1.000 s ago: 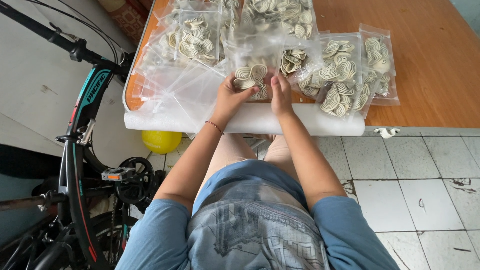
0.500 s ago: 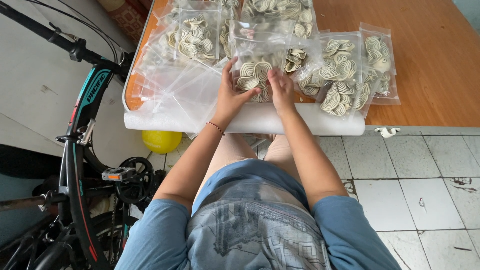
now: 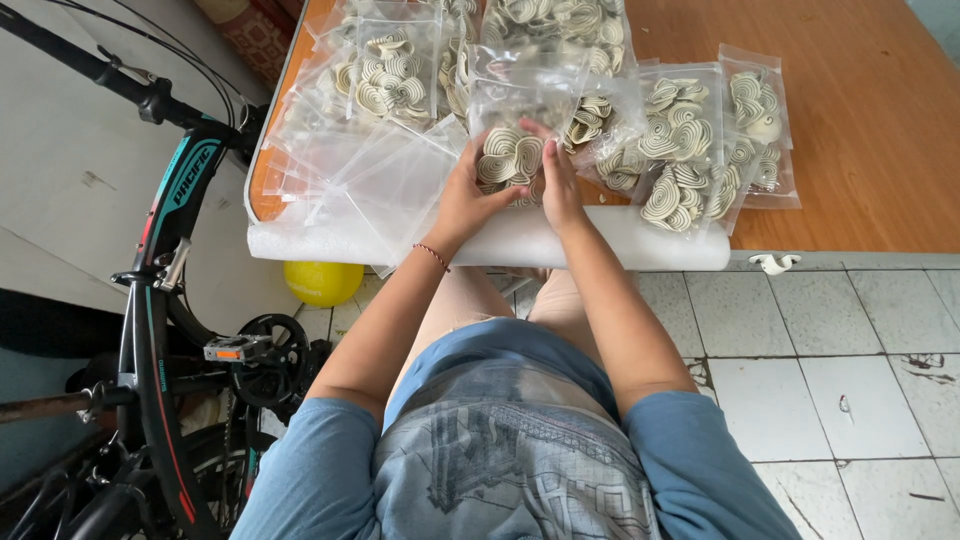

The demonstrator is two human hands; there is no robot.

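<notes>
My left hand (image 3: pixel 464 196) and my right hand (image 3: pixel 557 183) both grip one clear plastic bag (image 3: pixel 512 120) partly filled with pale spiral-shaped pieces (image 3: pixel 508 158), held just above the near edge of the wooden table (image 3: pixel 880 130). Filled bags of the same spiral pieces (image 3: pixel 682 150) lie to the right of my hands. More filled bags (image 3: pixel 385 75) lie at the back left. A loose heap of empty clear bags (image 3: pixel 370 185) lies left of my left hand.
White foam padding (image 3: pixel 620 240) wraps the table's near edge. A black and teal bicycle (image 3: pixel 160 300) stands at my left, with a yellow ball (image 3: pixel 322 282) under the table. A tiled floor (image 3: pixel 830 370) is at my right. A small white hook (image 3: pixel 775 263) sits on the table's edge.
Both hands have lifted the bag slightly away from the table edge and toward the pile. The spiral pieces now sit lower in the bag between my fingers.
</notes>
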